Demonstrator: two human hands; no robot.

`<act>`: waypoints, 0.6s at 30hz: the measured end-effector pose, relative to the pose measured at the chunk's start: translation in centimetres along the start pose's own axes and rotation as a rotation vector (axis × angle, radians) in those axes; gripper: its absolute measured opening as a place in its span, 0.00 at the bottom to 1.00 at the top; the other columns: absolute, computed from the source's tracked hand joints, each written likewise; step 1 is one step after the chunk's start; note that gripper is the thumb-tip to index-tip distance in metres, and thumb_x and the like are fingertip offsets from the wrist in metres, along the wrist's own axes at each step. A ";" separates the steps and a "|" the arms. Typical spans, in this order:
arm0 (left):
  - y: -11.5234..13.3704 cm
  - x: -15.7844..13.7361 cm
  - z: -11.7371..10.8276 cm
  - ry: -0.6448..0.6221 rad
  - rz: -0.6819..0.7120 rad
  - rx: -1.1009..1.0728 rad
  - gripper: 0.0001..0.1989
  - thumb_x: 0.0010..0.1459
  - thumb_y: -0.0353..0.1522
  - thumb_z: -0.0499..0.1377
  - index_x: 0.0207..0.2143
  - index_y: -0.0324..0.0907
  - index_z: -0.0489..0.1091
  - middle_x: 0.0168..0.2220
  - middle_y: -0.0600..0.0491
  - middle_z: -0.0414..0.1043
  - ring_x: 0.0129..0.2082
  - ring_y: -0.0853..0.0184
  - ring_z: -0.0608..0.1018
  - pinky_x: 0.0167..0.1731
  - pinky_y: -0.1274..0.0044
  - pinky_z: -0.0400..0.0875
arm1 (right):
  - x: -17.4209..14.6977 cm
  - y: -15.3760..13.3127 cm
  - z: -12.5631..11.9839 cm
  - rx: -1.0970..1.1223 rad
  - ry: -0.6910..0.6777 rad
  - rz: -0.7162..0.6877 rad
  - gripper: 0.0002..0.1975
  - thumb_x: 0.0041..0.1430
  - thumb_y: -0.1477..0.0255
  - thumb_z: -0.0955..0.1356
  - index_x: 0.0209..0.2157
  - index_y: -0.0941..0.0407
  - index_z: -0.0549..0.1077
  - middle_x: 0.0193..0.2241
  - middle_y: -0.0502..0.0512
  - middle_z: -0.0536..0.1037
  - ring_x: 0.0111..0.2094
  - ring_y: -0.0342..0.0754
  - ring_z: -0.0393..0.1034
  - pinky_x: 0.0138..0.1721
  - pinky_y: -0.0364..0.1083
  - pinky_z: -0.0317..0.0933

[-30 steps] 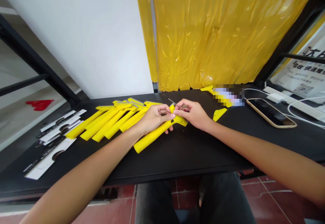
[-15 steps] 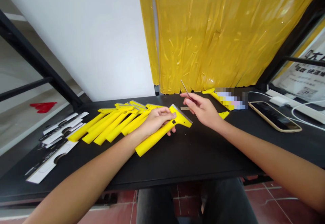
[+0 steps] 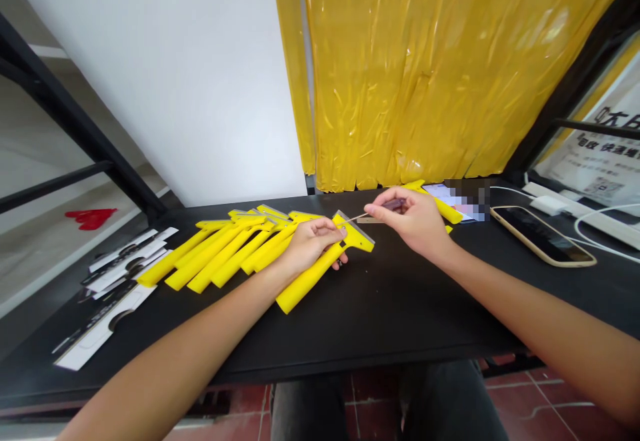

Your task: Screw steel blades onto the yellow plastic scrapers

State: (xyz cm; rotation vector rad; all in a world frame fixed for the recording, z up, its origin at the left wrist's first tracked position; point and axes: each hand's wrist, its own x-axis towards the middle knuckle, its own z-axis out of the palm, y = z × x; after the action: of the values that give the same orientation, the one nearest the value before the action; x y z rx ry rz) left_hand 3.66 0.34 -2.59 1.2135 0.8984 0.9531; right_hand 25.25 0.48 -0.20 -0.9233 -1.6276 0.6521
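Over the desk (image 3: pixel 390 314), the left hand's (image 3: pixel 311 240) fingers pinch a yellow scraper (image 3: pixel 311 277), head angled away rightward; the right hand (image 3: pixel 415 220) pinches a screwdriver (image 3: pixel 395 204), shaft pointing left toward that head (contact unclear).

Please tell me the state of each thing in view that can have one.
Held yellow scraper: gripped near its head by the left hand
Screwdriver: held in the right hand, shaft pointing at that head; contact unclear
Other yellow scrapers: lying in an overlapping row
Thin flat strip: lying loose, partly hidden
White-and-black cards: loosely grouped
Smartphone: face up, screen dark
Yellow plastic curtain: hanging, creased
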 end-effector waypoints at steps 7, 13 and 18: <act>0.0 0.1 0.0 0.027 -0.011 0.036 0.15 0.53 0.35 0.68 0.31 0.41 0.63 0.20 0.50 0.76 0.16 0.62 0.78 0.15 0.76 0.73 | -0.3 -0.1 -0.2 -0.077 0.077 -0.135 0.15 0.64 0.58 0.68 0.31 0.55 0.74 0.24 0.50 0.74 0.24 0.43 0.65 0.27 0.45 0.58; 0.4 0.1 -0.2 0.018 -0.013 0.094 0.12 0.56 0.35 0.65 0.30 0.42 0.63 0.19 0.48 0.77 0.15 0.62 0.77 0.15 0.76 0.72 | -0.7 0.0 0.1 -0.186 0.077 -0.219 0.14 0.64 0.59 0.68 0.30 0.54 0.74 0.25 0.50 0.76 0.25 0.44 0.66 0.27 0.45 0.59; 0.3 0.1 -0.1 0.011 0.007 0.086 0.13 0.54 0.35 0.66 0.30 0.42 0.63 0.19 0.49 0.76 0.16 0.61 0.78 0.15 0.75 0.72 | -0.7 -0.1 0.1 -0.191 0.090 -0.235 0.14 0.65 0.59 0.68 0.30 0.54 0.74 0.25 0.50 0.76 0.25 0.44 0.66 0.27 0.45 0.59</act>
State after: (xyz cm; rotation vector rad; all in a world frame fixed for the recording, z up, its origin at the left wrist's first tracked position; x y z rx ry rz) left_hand 3.59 0.46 -2.33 1.2861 0.9526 0.9363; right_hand 25.22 -0.21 -0.53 -0.8670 -1.7053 0.2934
